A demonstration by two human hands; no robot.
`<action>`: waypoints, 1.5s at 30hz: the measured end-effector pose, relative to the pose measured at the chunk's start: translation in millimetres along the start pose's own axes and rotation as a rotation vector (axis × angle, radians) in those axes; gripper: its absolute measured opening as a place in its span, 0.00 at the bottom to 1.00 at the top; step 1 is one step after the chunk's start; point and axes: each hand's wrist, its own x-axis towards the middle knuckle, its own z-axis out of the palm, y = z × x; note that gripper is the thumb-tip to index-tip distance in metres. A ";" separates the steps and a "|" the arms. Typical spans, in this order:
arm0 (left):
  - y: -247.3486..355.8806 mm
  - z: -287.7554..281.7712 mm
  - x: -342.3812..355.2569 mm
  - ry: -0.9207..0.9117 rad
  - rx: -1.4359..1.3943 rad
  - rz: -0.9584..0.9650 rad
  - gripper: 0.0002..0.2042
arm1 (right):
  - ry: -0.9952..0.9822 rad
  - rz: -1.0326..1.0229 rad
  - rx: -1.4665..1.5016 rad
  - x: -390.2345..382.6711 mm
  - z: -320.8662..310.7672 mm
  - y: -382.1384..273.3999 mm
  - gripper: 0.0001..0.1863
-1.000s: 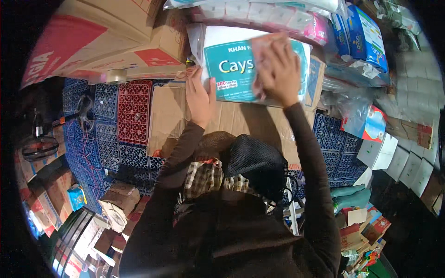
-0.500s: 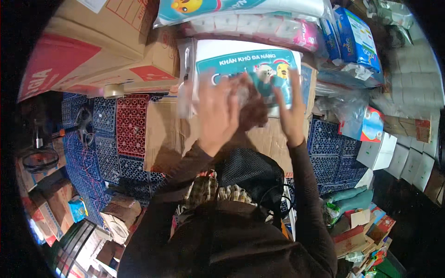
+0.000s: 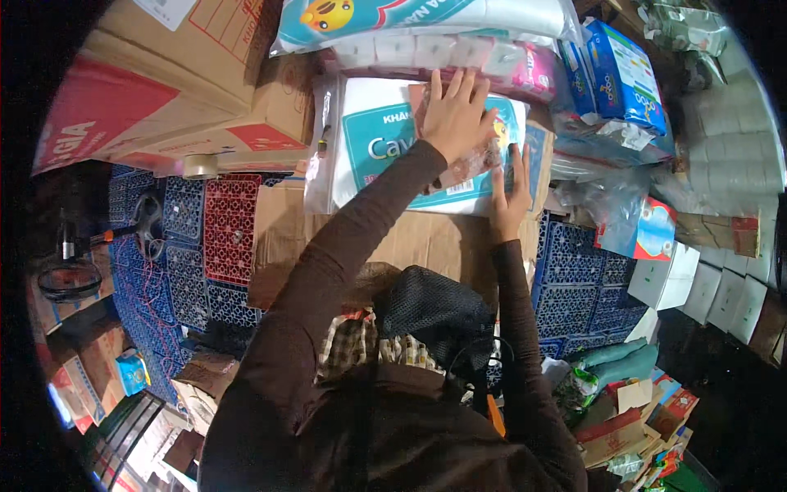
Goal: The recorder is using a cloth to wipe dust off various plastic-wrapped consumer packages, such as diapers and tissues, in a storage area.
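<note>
My left hand lies over a pinkish-brown cloth on a plastic-wrapped white package of dry towels with a teal label, its fingers spread and pressing down. My right hand is at the package's right edge, fingers apart and upright along it, beside the cloth. The package lies on a flattened cardboard sheet, part of which sits on blue and red plastic grid panels. A black mesh piece is in front of my body.
Cardboard boxes stand at the upper left with a tape roll by them. More wrapped packs are piled behind the package. Blue packs and white boxes are at the right. A black fan-like object is at the left.
My left hand has moved from the package's left side onto the cloth. My right hand has left the cloth for the package's right edge. The package appears lower in the picture.
</note>
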 end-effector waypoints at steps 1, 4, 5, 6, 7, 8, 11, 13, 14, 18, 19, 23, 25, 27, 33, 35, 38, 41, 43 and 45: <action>2.5 -1.8 -10.0 0.031 0.035 -0.029 0.28 | -0.001 -0.004 0.018 -0.6 0.2 -1.4 0.27; 5.0 -14.1 -52.7 0.000 -0.034 -0.075 0.30 | -0.006 0.014 0.003 -7.9 -1.4 -5.4 0.27; 4.8 -21.0 -70.9 0.029 -0.075 -0.068 0.31 | -0.003 0.032 -0.019 -12.5 -2.0 -6.8 0.27; 9.7 -30.0 -92.2 -0.021 -0.082 -0.156 0.33 | -0.002 0.043 -0.039 -19.0 -3.7 -8.9 0.27; 15.4 -39.6 -111.6 0.004 -0.073 -0.223 0.34 | 0.003 0.042 -0.048 -24.3 -4.3 -10.6 0.27; 16.2 -46.3 -121.7 0.045 -0.049 -0.273 0.35 | 0.009 0.061 -0.079 -30.6 -5.2 -12.6 0.26; 4.1 -66.2 -137.9 -0.073 -0.016 -0.286 0.38 | 0.056 0.058 -0.025 -42.1 -3.2 -17.5 0.24; -9.1 -64.2 -122.1 -0.032 0.123 -0.278 0.38 | 0.069 0.136 0.043 -44.7 -0.8 -19.2 0.22; -19.5 -57.6 -106.9 0.020 0.161 -0.285 0.38 | 0.096 0.102 0.009 -44.4 0.4 -18.8 0.22; -60.9 -29.2 -42.9 0.087 0.258 -0.361 0.37 | 0.125 0.107 0.013 -42.6 2.8 -16.8 0.21; -68.3 -24.6 -34.4 0.085 0.265 -0.383 0.37 | 0.121 0.133 0.042 -42.4 2.7 -16.8 0.21; -66.1 -29.6 -46.6 0.233 0.221 -0.314 0.37 | 0.140 0.078 0.046 -40.9 2.7 -18.5 0.20; -54.9 -46.1 -73.6 0.210 0.213 -0.324 0.36 | 0.147 0.076 0.045 -40.7 3.2 -18.8 0.20; -41.3 -64.3 -101.3 0.020 0.060 -0.351 0.36 | 0.147 0.092 0.037 -40.8 3.4 -18.3 0.20; -32.3 -70.3 -131.5 -0.011 0.164 -0.237 0.36 | 0.140 0.085 0.022 -42.8 3.4 -14.2 0.20; -41.7 -53.7 -109.9 0.002 0.187 -0.295 0.37 | 0.152 0.074 -0.010 -42.5 4.2 -13.9 0.20; -44.5 -30.9 -65.9 0.041 0.234 -0.451 0.39 | 0.160 0.069 0.000 -41.2 5.5 -15.4 0.20; -36.3 -15.5 -20.5 -0.066 0.327 -0.561 0.43 | 0.166 0.093 0.089 -40.7 5.9 -17.8 0.20; -29.1 -16.4 -10.3 -0.124 0.300 -0.457 0.40 | 0.156 0.072 0.072 -40.9 5.7 -17.9 0.20; -23.4 -25.9 -24.0 -0.088 0.179 -0.215 0.38 | 0.167 0.069 0.052 -41.0 6.1 -15.8 0.20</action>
